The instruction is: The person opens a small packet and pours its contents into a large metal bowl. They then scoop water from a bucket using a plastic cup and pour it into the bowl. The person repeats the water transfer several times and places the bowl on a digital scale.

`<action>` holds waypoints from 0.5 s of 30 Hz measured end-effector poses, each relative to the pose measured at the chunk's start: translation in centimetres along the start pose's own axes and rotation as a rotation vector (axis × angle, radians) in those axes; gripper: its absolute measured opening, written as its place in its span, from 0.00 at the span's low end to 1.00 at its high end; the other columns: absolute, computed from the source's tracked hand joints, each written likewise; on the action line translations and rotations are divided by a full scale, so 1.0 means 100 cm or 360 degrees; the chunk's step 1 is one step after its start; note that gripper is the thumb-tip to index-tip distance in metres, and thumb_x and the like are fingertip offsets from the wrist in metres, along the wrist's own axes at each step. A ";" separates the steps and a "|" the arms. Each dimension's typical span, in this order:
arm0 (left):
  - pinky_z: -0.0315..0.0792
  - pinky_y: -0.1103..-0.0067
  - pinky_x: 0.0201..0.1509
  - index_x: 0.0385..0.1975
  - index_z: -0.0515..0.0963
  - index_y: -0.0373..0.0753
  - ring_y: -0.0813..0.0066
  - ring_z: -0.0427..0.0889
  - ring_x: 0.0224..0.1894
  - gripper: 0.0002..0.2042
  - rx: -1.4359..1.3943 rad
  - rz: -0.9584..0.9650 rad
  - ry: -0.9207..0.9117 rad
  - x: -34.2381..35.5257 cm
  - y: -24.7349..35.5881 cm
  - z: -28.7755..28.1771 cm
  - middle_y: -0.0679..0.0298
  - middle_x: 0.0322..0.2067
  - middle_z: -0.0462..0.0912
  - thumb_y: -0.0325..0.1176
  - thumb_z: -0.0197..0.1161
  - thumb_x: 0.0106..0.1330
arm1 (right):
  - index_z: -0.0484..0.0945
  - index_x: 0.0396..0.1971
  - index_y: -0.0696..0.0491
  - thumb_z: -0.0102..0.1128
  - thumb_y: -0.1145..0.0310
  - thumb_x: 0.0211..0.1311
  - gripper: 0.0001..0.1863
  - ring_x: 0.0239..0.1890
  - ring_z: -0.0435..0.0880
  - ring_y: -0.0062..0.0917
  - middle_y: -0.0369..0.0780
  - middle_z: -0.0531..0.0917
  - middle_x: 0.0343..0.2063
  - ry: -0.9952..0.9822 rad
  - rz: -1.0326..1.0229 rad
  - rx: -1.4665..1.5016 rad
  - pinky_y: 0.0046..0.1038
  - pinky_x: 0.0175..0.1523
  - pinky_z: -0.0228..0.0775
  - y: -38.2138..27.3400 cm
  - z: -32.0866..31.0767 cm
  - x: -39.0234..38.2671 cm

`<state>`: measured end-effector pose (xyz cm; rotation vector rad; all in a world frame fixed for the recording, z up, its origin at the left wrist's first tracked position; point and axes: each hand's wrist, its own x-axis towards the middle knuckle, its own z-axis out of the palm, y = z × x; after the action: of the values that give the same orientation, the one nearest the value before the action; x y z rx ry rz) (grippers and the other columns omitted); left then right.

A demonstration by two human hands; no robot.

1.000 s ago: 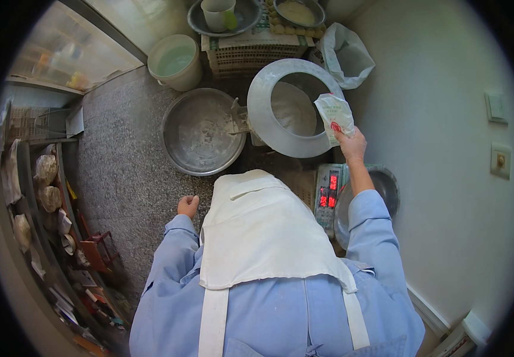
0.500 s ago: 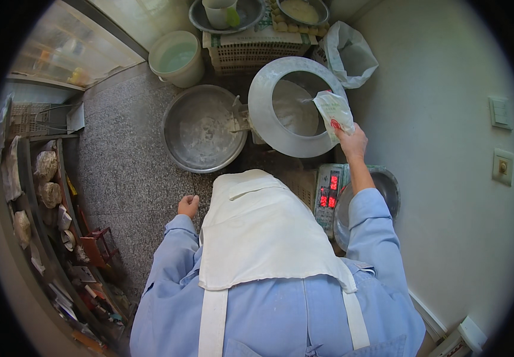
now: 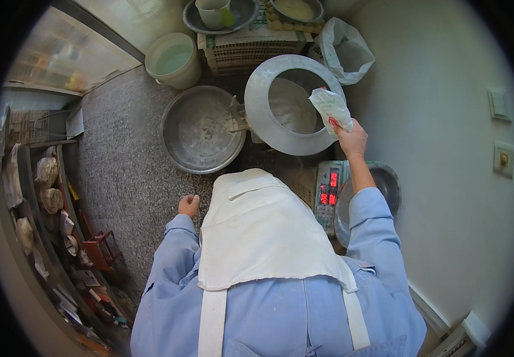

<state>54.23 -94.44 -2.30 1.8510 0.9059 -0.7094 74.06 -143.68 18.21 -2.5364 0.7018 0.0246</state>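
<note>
My right hand [image 3: 352,140] is closed around the lower end of a small white plastic packet [image 3: 330,108] with green and red print. The packet slants over the right side of a wide pale ring-shaped rim [image 3: 261,127], its upper end pointing left over the opening. Inside that round vessel, white powdery contents [image 3: 292,107] show. Down at my left side, my left hand [image 3: 189,206] has its fingers curled in, with nothing visible in them. Left of the ring, a broad metal bowl [image 3: 203,134] dusted with white stands next to a floury metal bracket.
A digital scale [image 3: 327,196] with a metal pan [image 3: 389,189] sits by my right forearm. Behind are a bucket of water [image 3: 173,62], a crate [image 3: 251,56] bearing bowls, and an open white sack [image 3: 347,53]. Cluttered shelves [image 3: 48,196] line the left; a wall bounds the right.
The packet has shifted slightly left along with the view. A thin white streak at its mouth, visible earlier, is no longer distinct. My left hand keeps its place.
</note>
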 end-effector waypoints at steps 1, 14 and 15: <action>0.72 0.75 0.44 0.41 0.73 0.30 0.68 0.78 0.39 0.20 -0.0025 -0.0011 -0.0017 0.000 0.001 0.000 0.55 0.37 0.79 0.42 0.60 0.57 | 0.79 0.36 0.43 0.66 0.53 0.40 0.20 0.38 0.80 0.37 0.41 0.82 0.33 0.0001 0.0011 -0.0011 0.35 0.42 0.70 0.000 -0.001 0.000; 0.72 0.74 0.45 0.41 0.74 0.30 0.67 0.78 0.39 0.20 0.0119 0.0032 0.0008 0.004 0.001 0.002 0.54 0.37 0.79 0.42 0.60 0.57 | 0.78 0.39 0.45 0.65 0.56 0.42 0.20 0.40 0.80 0.37 0.42 0.82 0.34 0.0004 0.0060 -0.0176 0.34 0.46 0.69 -0.015 -0.014 -0.013; 0.72 0.74 0.45 0.41 0.74 0.30 0.67 0.78 0.40 0.21 0.0123 0.0054 -0.0001 0.005 0.000 0.002 0.54 0.37 0.79 0.42 0.60 0.57 | 0.78 0.40 0.44 0.65 0.56 0.42 0.20 0.40 0.79 0.37 0.42 0.82 0.35 0.0003 0.0074 -0.0188 0.34 0.46 0.69 -0.016 -0.014 -0.014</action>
<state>54.47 -94.53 -2.76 1.9292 0.8556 -0.7331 73.41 -142.51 20.39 -2.6322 0.7810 0.0823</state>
